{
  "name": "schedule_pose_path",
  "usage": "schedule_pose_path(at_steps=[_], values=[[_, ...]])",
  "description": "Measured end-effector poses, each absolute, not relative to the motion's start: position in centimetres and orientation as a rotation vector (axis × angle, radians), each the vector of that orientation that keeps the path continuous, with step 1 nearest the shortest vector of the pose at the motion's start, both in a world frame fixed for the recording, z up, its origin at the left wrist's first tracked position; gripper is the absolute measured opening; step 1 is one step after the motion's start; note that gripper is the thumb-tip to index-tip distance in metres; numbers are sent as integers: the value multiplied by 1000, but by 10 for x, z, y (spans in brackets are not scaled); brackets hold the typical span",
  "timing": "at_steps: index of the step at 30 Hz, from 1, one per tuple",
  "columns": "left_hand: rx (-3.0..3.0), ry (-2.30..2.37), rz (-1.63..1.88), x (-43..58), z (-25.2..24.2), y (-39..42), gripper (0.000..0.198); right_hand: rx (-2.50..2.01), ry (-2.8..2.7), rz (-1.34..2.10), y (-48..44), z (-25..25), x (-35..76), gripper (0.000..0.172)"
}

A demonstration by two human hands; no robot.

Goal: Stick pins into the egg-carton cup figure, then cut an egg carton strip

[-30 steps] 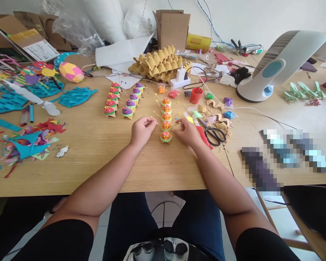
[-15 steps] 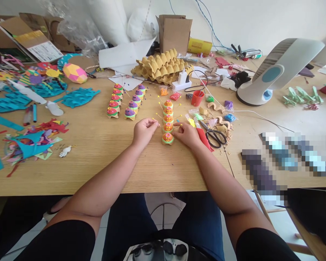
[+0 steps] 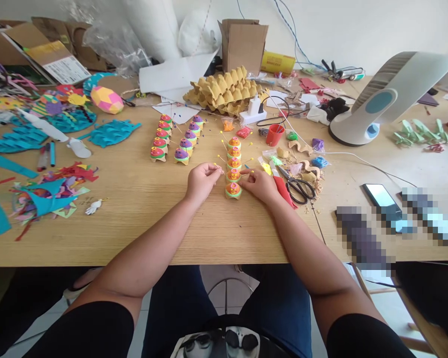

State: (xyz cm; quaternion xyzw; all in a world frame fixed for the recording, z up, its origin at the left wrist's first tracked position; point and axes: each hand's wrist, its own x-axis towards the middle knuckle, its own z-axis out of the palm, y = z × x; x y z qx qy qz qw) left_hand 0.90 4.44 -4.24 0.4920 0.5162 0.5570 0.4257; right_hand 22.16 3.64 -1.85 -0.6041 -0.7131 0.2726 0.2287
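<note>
- Desk [image 3: 134, 238]: pale wood grain, spread with craft pieces, most of them along the back and both sides.
- Egg trays [image 3: 224, 94]: a yellowish-brown stack near the back of the desk, in front of a cardboard box [image 3: 244, 48].
- Left hand [image 3: 200, 183]: just left of the orange caterpillar [image 3: 233, 164], thumb and forefinger pinched together, seemingly on a thin pin.
- Right hand [image 3: 260, 186]: at the caterpillar's right flank, fingers bent inward; whether they grip anything there, I cannot tell.
- The orange caterpillar itself: a row of domes banded in green, between the two hands, running away from the person.
- Red caterpillar [image 3: 161, 139] and purple caterpillar [image 3: 188, 140]: side by side, farther left, well apart from the hands.
- Scissors [image 3: 301, 191]: black-handled, lying right of the right hand.
- Red cup [image 3: 275, 135]: upright beyond the right hand.
- Yellow-headed pins [image 3: 251, 159]: angled out from both sides of the orange caterpillar.
</note>
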Motion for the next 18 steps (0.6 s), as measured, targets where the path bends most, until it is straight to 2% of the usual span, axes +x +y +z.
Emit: schedule_pose_path(at_steps=[18], values=[[1218, 1270, 1408, 11, -42, 41, 14, -1682, -1978, 735, 37, -18, 221, 41]])
